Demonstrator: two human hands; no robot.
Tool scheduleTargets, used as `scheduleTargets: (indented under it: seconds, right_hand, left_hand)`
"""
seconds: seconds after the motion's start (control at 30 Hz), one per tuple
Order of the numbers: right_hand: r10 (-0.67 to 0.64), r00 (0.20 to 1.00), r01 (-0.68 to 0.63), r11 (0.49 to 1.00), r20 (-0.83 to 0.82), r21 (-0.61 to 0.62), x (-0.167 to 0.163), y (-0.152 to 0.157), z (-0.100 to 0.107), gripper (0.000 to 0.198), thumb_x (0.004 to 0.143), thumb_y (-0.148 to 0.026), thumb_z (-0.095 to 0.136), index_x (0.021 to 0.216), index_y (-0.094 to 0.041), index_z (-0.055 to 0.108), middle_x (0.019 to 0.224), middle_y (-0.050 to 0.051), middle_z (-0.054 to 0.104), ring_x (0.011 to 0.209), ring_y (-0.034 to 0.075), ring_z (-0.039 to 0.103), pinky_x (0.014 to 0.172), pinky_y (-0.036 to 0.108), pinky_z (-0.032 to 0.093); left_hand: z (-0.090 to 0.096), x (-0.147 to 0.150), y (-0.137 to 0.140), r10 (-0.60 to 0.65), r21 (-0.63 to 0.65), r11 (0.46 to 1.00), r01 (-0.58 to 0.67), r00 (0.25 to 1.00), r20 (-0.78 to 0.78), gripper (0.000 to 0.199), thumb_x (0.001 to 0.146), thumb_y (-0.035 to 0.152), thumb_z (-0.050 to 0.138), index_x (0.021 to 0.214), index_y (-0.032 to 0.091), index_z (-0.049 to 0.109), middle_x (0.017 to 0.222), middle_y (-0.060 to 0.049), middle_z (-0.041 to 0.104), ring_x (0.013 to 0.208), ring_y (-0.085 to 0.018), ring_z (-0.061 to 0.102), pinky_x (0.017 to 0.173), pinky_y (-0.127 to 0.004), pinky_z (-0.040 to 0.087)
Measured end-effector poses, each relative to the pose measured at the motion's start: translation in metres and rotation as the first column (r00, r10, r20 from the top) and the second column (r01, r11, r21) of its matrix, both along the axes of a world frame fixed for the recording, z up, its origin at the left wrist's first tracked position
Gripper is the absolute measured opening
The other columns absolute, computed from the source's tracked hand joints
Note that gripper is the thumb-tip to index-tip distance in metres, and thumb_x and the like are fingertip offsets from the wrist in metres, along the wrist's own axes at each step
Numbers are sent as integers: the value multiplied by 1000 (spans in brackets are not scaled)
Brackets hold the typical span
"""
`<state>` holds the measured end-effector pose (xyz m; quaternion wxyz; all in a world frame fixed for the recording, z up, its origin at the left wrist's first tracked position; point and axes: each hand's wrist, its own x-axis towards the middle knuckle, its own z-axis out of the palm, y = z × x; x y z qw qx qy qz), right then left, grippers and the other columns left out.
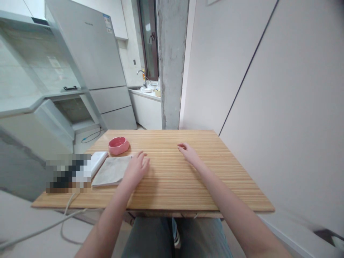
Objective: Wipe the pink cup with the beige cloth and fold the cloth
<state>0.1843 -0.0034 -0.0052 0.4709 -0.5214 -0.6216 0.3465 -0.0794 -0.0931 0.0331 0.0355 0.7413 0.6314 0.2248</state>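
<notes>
Kitchen corner behind, with a tall grey fridge (88, 46) at left, a sink (134, 87) at the back, and a rough concrete pillar (172, 68) beside a pale wall (282, 89); in front, a wood-striped desk (166, 188). On its left side, close together: a folded grey cloth (110, 172), a pink bowl (118, 147) just beyond, and a white box-like thing (100, 158) to the left, partly lost to blur.

Left hand (136, 167) over the cloth's right edge, grip loosely spread, without any visible load. Cannot tell whether touching the cloth or just above. Right hand (187, 153) out over the wood, right of the middle; grip lightly curled, thumb and fingertips apart, likewise unladen.

Judging by this, at a stage of reaching or resting, with no hold taken. To lift the cloth, would call for a pinch at an edge; to grasp the bowl, for a wider spread and a reach farther forward.

Bowl upright, low and angular; no contents visible. Sink too distant to read.
</notes>
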Motion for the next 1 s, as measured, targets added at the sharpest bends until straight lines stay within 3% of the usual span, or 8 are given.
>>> scheduleTargets:
  seconds: [0.07, 0.13, 0.2, 0.3, 0.43, 0.53, 1.0]
  right_hand:
    - [-22, 992, 22, 1000, -127, 0, -3, 12, -9, 26, 75, -21, 51, 98, -21, 62, 89, 3, 67, 75, 15, 63, 78, 34, 53]
    - [-37, 971, 46, 999, -235, 30, -6, 20, -21, 39, 72, -17, 49, 110, -22, 58, 96, 4, 66, 80, 15, 64, 82, 35, 53]
    - [-10, 964, 29, 997, -266, 68, -5, 23, -33, 48, 69, -14, 49, 116, -22, 56, 102, 5, 66, 92, 17, 64, 90, 37, 50]
    - [14, 978, 13, 991, -207, 131, -2, 24, -43, 46, 69, -13, 47, 112, -23, 59, 109, 5, 66, 107, 18, 59, 101, 38, 43]
    - [-33, 997, 43, 988, -68, 145, 0, 24, -43, 32, 71, -14, 42, 93, -22, 65, 98, 4, 68, 100, 19, 59, 100, 38, 43]
    - [-30, 1000, 30, 988, 0, 153, -2, 22, -41, 26, 72, -15, 41, 83, -20, 63, 88, 4, 68, 90, 20, 59, 94, 38, 45]
    - [-42, 999, 39, 988, 20, 150, -2, 22, -40, 23, 72, -15, 40, 81, -21, 61, 86, 4, 67, 89, 19, 59, 92, 36, 45]
  left_hand:
    - [13, 41, 18, -132, -105, 984, 143, 986, 103, 30, 90, 35, 43, 110, 20, 59, 114, -9, 66, 103, -20, 62, 91, -34, 47]
    - [20, 80, 41, -206, -224, 947, 229, 971, 121, 27, 86, 30, 49, 109, 20, 60, 97, -6, 71, 87, -19, 66, 81, -31, 50]
    - [18, 111, 66, -331, -204, 917, 344, 939, 94, 27, 85, 23, 49, 108, 18, 62, 97, -7, 71, 89, -20, 65, 83, -31, 49]
    - [-2, 137, 94, -458, -177, 866, 467, 884, 92, 34, 83, 13, 44, 112, 15, 62, 113, -11, 68, 101, -21, 63, 91, -33, 47]
    - [-37, 143, 103, -446, -90, 872, 482, 856, 262, 39, 87, 16, 39, 121, 14, 57, 124, -12, 63, 113, -20, 59, 98, -33, 44]
    - [-50, 141, 99, -452, -33, 870, 491, 824, 342, 38, 88, 20, 39, 121, 14, 56, 123, -11, 64, 114, -20, 58, 100, -33, 44]
    - [-54, 142, 98, -451, -28, 868, 495, 812, 371, 38, 89, 22, 39, 123, 17, 56, 125, -9, 63, 116, -19, 57, 101, -33, 43]
